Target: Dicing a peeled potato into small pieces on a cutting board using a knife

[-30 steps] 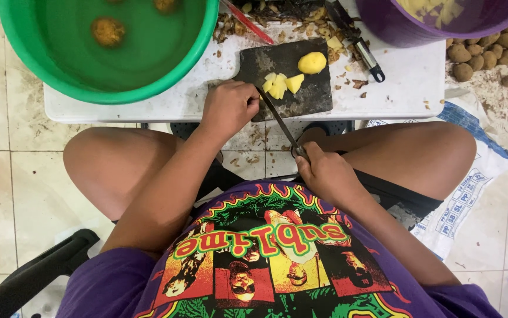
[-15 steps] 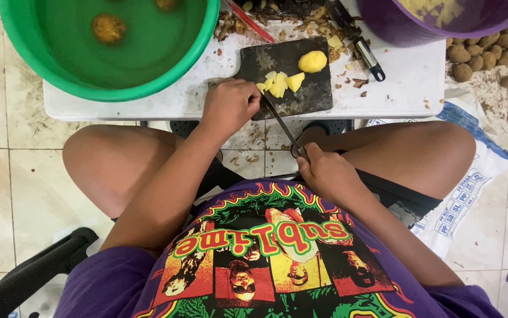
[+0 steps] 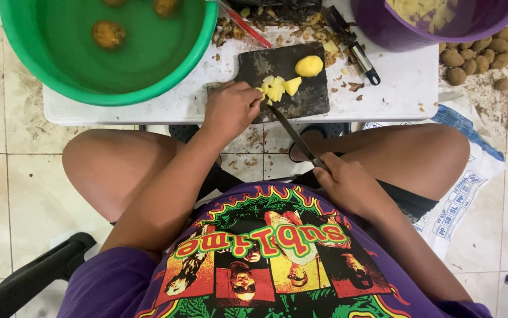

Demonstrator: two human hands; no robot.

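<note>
**Cut yellow potato held on the dark board, long knife laid across its edge**

Seen from above, over a lap and a purple printed shirt. Left hand [image 3: 230,109] resting on the near left corner of the dark rectangular cutting board [image 3: 301,97], fingers curled together and pressed onto the pile of pale yellow cut potato pieces [image 3: 277,88]; grip closed on those pieces at their left side. Right hand [image 3: 348,182] low over the lap, grip clamped round the handle of a long thin-bladed kitchen knife [image 3: 292,132], blade running up and to the left, its tip at the pieces just beside the left fingertips.

A whole peeled yellow potato [image 3: 308,66] lying on the board's far right part, just beside the cut pieces but apart from both hands. Board sitting on a low white counter [image 3: 401,88], scattered with brown peelings [image 3: 277,20] along the far edge. A black-handled peeler [image 3: 354,47] lying to the right of the board, a thin red-handled tool [image 3: 245,23] to the far left of it.

Large round green plastic basin [image 3: 24,65] of water at the left end of the counter, brown unpeeled potatoes [image 3: 108,34] floating in it. Purple plastic bucket [image 3: 383,35] at the far right, pale cut pieces inside. More small brown potatoes [image 3: 472,56] heaped on the tiled floor to the right, beside a white printed sack [image 3: 472,182].
</note>
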